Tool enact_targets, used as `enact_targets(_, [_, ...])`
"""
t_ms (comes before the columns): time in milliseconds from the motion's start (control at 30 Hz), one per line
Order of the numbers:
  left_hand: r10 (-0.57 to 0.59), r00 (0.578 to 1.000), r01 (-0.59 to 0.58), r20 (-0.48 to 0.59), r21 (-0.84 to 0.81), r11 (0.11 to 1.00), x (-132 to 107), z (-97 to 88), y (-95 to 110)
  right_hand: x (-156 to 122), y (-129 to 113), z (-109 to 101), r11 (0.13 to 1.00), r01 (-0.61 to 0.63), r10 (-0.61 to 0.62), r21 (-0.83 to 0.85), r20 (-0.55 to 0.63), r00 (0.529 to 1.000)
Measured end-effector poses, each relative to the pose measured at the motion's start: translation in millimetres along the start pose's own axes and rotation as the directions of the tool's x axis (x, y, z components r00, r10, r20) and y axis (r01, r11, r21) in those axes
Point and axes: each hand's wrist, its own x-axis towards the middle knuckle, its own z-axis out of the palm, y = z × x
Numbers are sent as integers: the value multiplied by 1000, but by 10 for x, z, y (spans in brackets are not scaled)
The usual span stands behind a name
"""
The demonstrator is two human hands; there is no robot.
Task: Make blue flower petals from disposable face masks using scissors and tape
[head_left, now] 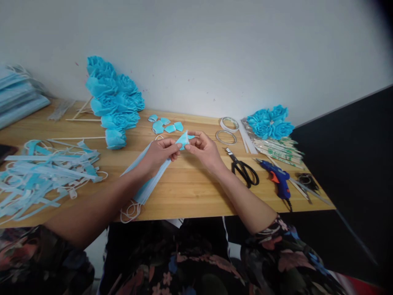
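Note:
Over the middle of a wooden table [190, 188], my left hand [161, 153] and my right hand [204, 149] pinch a small light-blue piece of mask fabric [183, 140] between their fingertips. Both hands are closed on it. Under my left wrist lies a blue face mask [147, 184] with its white ear loops [130, 211] near the table's front edge. Several cut blue fabric pieces [166, 125] lie just beyond my hands.
Blue fabric flowers on sticks [115, 100] lie at the back left, more flowers [270, 121] at the back right. Black scissors [244, 169], a blue glue gun [279, 178] and tape rolls [229, 129] sit to the right. Cut mask strips [43, 172] are heaped at left.

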Motion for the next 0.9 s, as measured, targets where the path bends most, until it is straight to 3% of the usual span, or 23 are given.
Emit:
enact_targets(167, [58, 998, -57, -2, 105, 993, -14, 14, 22, -6, 19, -1, 1000, -15, 16, -4, 22, 1000])
enact_targets(400, [103, 993, -109, 60, 112, 988, -30, 11, 49, -38, 4, 23, 999, -6, 7, -45, 22, 1000])
enact_targets(900, [29, 993, -48, 116, 161, 986, -36, 15, 31, -54, -102, 23, 997, 4, -3, -83, 15, 1000])
